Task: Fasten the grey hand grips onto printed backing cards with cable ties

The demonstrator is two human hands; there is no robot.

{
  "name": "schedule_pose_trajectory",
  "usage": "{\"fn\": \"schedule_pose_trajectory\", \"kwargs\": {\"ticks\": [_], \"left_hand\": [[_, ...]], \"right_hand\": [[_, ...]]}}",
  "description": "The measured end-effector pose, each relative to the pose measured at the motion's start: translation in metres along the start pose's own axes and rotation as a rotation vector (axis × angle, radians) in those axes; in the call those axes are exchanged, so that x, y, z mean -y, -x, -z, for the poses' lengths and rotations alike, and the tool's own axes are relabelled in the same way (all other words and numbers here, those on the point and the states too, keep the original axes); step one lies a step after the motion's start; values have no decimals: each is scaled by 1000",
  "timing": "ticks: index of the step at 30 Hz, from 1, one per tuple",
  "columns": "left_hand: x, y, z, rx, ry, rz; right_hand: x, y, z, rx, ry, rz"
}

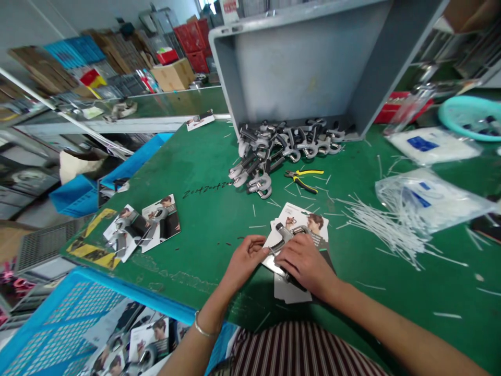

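A grey and black spring hand grip strengthener [287, 235] lies on a printed backing card [294, 213], with more cards stacked under it. My right hand [307, 262] is closed over the strengthener's near handle and presses it against the card. At the card's left edge, my left hand [246, 261] has thumb and fingers pinched together on the rim. Whether a cable tie is also between those fingertips is too small to tell. Beyond the hands, yellow-handled cutting pliers [303, 179] lie with their handles spread. Loose white cable ties [385, 230] are heaped to the right.
A grey crate [297, 73] tipped on its side spills many strengtheners [270, 151]. Two carded strengtheners [160, 222] sit at the table's left corner. A blue basket [50, 324] of carded ones stands lower left. Plastic bags [430, 201] and a turquoise basin [469, 112] are at right.
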State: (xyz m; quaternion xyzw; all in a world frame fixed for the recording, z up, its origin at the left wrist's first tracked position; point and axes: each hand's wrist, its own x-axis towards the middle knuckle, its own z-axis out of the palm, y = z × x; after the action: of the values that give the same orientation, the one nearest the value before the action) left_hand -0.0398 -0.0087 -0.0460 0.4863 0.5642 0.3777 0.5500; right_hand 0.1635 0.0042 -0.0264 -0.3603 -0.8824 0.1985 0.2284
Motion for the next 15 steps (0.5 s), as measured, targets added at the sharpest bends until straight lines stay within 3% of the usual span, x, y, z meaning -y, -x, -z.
{"fn": "schedule_pose_trajectory", "kwargs": {"ticks": [6, 12, 15], "left_hand": [[4, -14, -10, 98, -3, 60], [6, -22, -19, -38, -33, 23], [4, -21, -17, -56, -10, -3]], "right_hand": [[-14, -14, 8, -128, 62, 22], [4, 0, -12, -43, 171, 188], [4, 7, -14, -58, 138, 135]]}}
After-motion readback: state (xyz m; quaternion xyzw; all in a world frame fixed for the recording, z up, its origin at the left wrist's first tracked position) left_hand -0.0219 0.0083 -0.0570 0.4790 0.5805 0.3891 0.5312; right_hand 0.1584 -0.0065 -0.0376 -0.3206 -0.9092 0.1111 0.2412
